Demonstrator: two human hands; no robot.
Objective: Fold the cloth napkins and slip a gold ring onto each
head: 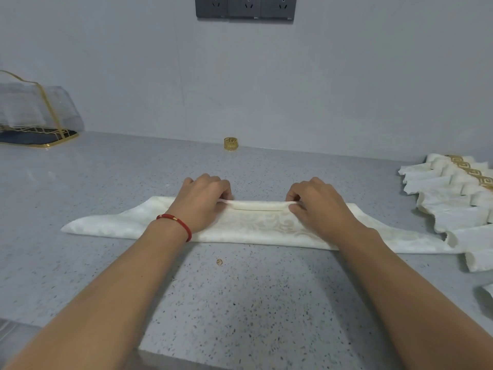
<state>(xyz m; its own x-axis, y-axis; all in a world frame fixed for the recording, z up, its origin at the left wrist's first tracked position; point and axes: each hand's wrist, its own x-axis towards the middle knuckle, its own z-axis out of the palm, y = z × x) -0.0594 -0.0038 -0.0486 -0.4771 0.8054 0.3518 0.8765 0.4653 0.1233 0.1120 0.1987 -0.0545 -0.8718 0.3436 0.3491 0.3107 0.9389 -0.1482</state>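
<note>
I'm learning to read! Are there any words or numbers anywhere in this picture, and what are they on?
No words or numbers can be read.
Wall sockets: tiny marks at the lower corners, too small and blurred to read.
Napkin, gold ring and counter: only patterns and speckles, no writing.

cloth napkin [256, 225], speckled stone counter [240, 303]

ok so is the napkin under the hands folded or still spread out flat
Folded, partly. The napkin lies as a long layered band, and the left hand and right hand pinch up a narrow pleat along its far edge.
</note>
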